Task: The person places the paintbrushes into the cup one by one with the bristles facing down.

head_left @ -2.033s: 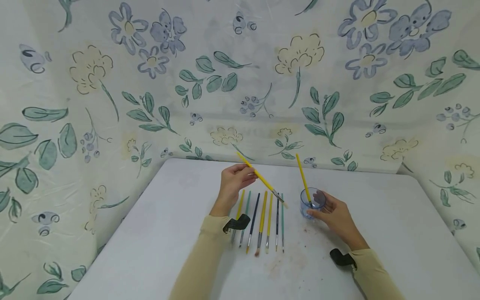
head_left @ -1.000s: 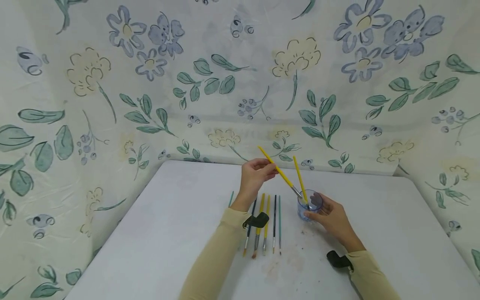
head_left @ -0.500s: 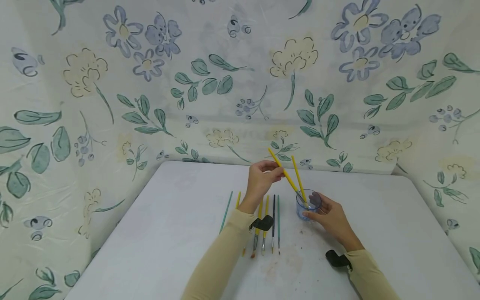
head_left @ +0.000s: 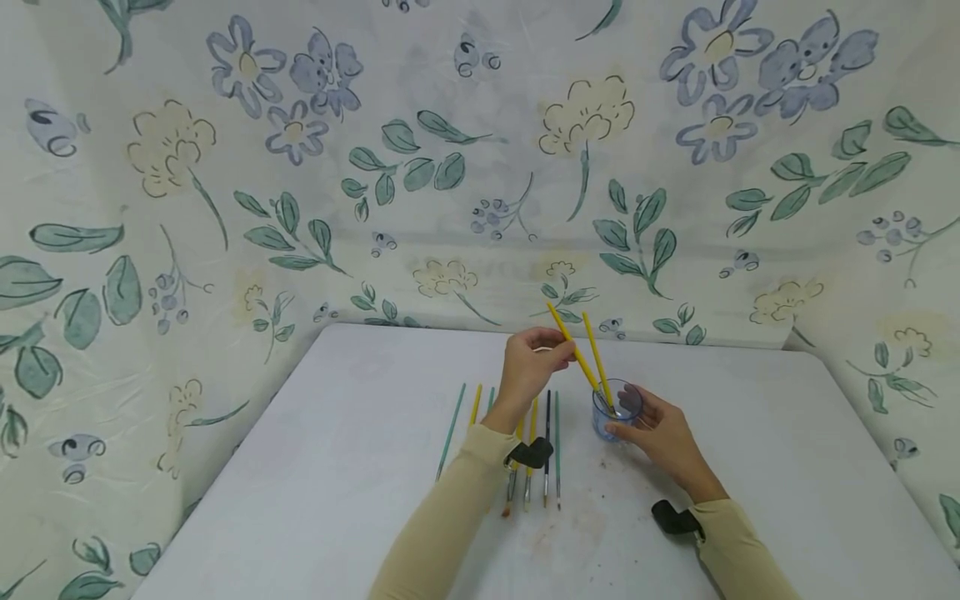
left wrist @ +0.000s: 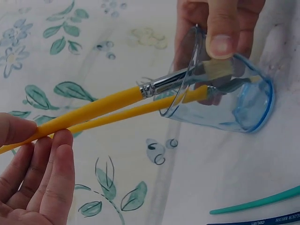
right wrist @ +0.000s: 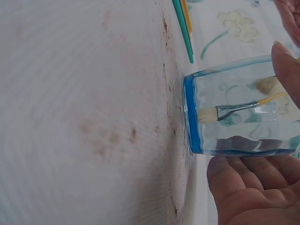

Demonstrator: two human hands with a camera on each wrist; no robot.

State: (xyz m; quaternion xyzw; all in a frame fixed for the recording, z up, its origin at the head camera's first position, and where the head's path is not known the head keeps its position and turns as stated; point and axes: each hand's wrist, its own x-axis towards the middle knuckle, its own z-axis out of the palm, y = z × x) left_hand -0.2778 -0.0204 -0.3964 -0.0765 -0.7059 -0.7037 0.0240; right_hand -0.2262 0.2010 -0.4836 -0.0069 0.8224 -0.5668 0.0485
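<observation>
My left hand [head_left: 531, 367] pinches a yellow paintbrush [left wrist: 103, 104] by its handle, between thumb and fingertips. Its pale flat bristles and part of the metal ferrule are inside a clear blue-tinted glass [head_left: 617, 410], above the bottom. A second yellow paintbrush [head_left: 596, 354] leans in the same glass, its bristles down near the base in the right wrist view. My right hand [head_left: 663, 433] grips the glass from the right side, thumb in front and fingers behind. Under my left forearm lies a row of several paintbrushes [head_left: 547, 450], some partly hidden by the sleeve.
The white table [head_left: 337, 433] carries brownish smudges [head_left: 562, 533] in front of the glass. A floral cloth [head_left: 480, 167] hangs behind and along the sides. Near the glass, a teal brush handle [left wrist: 253, 201] shows in the left wrist view.
My left hand has moved right with the yellow paintbrush, from over the row to the glass, and its bristle end has gone into the opening. My right hand keeps its hold on the glass.
</observation>
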